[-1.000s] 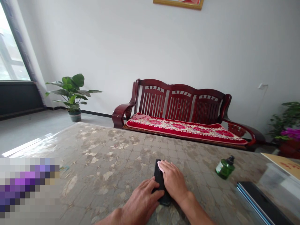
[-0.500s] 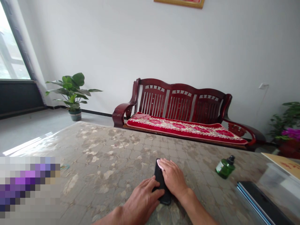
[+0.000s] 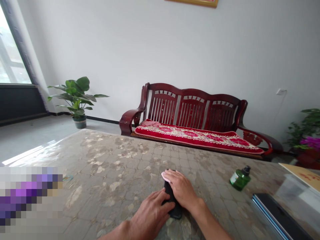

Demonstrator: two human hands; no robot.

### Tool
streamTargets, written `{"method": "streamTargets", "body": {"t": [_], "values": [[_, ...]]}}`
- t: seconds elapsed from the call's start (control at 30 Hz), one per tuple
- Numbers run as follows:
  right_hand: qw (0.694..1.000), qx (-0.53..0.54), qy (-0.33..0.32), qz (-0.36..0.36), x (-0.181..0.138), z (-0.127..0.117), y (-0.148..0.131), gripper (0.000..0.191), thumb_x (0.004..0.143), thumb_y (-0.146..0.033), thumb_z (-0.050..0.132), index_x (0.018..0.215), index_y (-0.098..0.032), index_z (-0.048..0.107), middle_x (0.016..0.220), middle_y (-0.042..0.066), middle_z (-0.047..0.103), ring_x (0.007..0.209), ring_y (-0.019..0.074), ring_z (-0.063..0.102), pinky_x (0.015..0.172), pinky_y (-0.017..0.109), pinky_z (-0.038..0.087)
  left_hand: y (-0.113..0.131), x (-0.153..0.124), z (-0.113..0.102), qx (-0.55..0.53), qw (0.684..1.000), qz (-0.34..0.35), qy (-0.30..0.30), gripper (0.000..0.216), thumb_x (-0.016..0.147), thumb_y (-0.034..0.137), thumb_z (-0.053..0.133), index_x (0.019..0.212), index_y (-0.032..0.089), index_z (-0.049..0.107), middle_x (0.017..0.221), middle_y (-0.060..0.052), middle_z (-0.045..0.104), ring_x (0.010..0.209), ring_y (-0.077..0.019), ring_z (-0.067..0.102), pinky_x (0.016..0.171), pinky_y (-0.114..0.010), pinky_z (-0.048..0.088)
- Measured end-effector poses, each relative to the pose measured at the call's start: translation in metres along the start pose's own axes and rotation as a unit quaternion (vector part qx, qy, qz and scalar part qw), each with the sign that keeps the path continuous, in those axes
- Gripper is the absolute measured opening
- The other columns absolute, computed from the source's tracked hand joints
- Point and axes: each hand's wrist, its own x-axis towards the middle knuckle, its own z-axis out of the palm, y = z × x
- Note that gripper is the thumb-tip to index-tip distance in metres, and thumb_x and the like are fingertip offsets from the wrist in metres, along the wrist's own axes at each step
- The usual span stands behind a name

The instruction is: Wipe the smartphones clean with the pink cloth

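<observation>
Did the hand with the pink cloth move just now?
Yes. The right hand slid the pink cloth leftward past the black phone's far end; the green bottle stayed put.

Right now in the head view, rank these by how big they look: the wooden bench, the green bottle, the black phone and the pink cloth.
1. wooden bench, by far the largest, though farthest.
2. black phone, partly covered by both hands.
3. green bottle, a little smaller than the phone; nearness makes this unsure.
4. pink cloth, mostly hidden under the right hand.
</observation>
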Motion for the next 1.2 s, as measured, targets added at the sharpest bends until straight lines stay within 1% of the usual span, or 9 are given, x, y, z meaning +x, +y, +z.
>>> {"method": "streamTargets", "body": {"t": [0.13,0.27,0.37,0.47,0.7,0.83,0.97,1.1,1.2], "values": [[0.999,-0.024,0.009,0.031,0.009,0.001,0.003,0.044,0.096,-0.019,0.036,0.135,-0.027,0.054,0.142,0.003,0.053,0.134,0.0168,0.044,0.115,0.039,0.027,-0.003,-0.002,0.002,0.010,1.000,0.000,-0.003,0.039,0.087,0.013,0.056,0.121,0.032,0.058,0.126,-0.001,0.059,0.121,-0.0231,0.053,0.106,-0.037,0.042],[0.997,-0.042,0.030,0.057,0.000,0.003,-0.001,0.045,0.094,-0.016,0.036,0.132,-0.023,0.058,0.139,0.004,0.056,0.131,0.0174,0.047,0.114,0.037,0.028,0.000,-0.001,-0.001,0.003,1.000,0.003,-0.008,0.038,0.087,0.014,0.057,0.121,0.032,0.058,0.126,0.000,0.059,0.121,-0.0222,0.053,0.107,-0.036,0.041],[0.998,-0.038,0.027,0.044,-0.011,0.003,-0.006,0.046,0.090,-0.013,0.039,0.128,-0.025,0.061,0.133,0.001,0.061,0.128,0.0158,0.050,0.113,0.033,0.029,0.002,0.000,-0.002,-0.008,1.000,0.002,-0.006,0.033,0.087,0.015,0.058,0.116,0.031,0.060,0.120,0.001,0.062,0.114,-0.0203,0.056,0.105,-0.034,0.043],[0.999,-0.030,0.021,0.019,-0.016,0.002,-0.007,0.045,0.090,-0.013,0.040,0.127,-0.027,0.062,0.133,0.000,0.062,0.127,0.0149,0.051,0.113,0.033,0.028,0.003,0.001,-0.001,-0.009,1.000,0.001,-0.003,0.032,0.086,0.015,0.059,0.114,0.031,0.061,0.117,0.001,0.062,0.111,-0.0203,0.057,0.103,-0.034,0.044],[0.996,-0.046,0.041,0.067,-0.010,0.002,0.001,0.053,0.085,-0.007,0.036,0.128,-0.023,0.062,0.134,0.003,0.061,0.128,0.0162,0.051,0.114,0.037,0.029,0.002,0.000,0.001,0.017,1.000,-0.003,-0.012,0.038,0.086,0.011,0.058,0.119,0.030,0.059,0.122,-0.001,0.061,0.120,-0.0227,0.053,0.104,-0.036,0.044],[0.998,-0.030,0.037,0.032,-0.019,0.002,-0.006,0.053,0.082,-0.005,0.037,0.123,-0.024,0.066,0.128,0.002,0.065,0.124,0.0152,0.055,0.112,0.035,0.031,0.004,0.002,0.001,0.021,1.000,-0.005,-0.012,0.033,0.086,0.013,0.060,0.115,0.029,0.060,0.117,0.000,0.062,0.114,-0.0211,0.057,0.102,-0.034,0.046],[0.999,-0.020,0.026,0.003,-0.025,-0.001,-0.006,0.051,0.086,-0.009,0.037,0.124,-0.028,0.064,0.130,0.000,0.064,0.125,0.0143,0.054,0.113,0.035,0.030,0.005,0.004,0.002,0.036,0.999,-0.013,-0.017,0.033,0.085,0.011,0.060,0.114,0.028,0.061,0.119,-0.001,0.063,0.112,-0.0225,0.059,0.099,-0.034,0.049],[0.996,-0.051,0.052,0.050,-0.020,-0.002,0.006,0.050,0.088,-0.010,0.036,0.128,-0.025,0.062,0.134,0.003,0.060,0.128,0.0168,0.051,0.114,0.039,0.029,0.004,0.003,0.005,0.062,0.998,-0.007,-0.018,0.036,0.086,0.009,0.059,0.117,0.026,0.060,0.123,-0.004,0.063,0.122,-0.0266,0.055,0.103,-0.038,0.047],[0.992,-0.066,0.071,0.085,-0.021,-0.001,0.008,0.051,0.086,-0.007,0.036,0.126,-0.022,0.064,0.132,0.005,0.062,0.126,0.0182,0.053,0.112,0.038,0.032,0.004,0.003,0.007,0.071,0.997,-0.003,-0.017,0.034,0.087,0.010,0.058,0.117,0.026,0.061,0.122,-0.005,0.063,0.123,-0.0264,0.055,0.103,-0.037,0.047]]}}
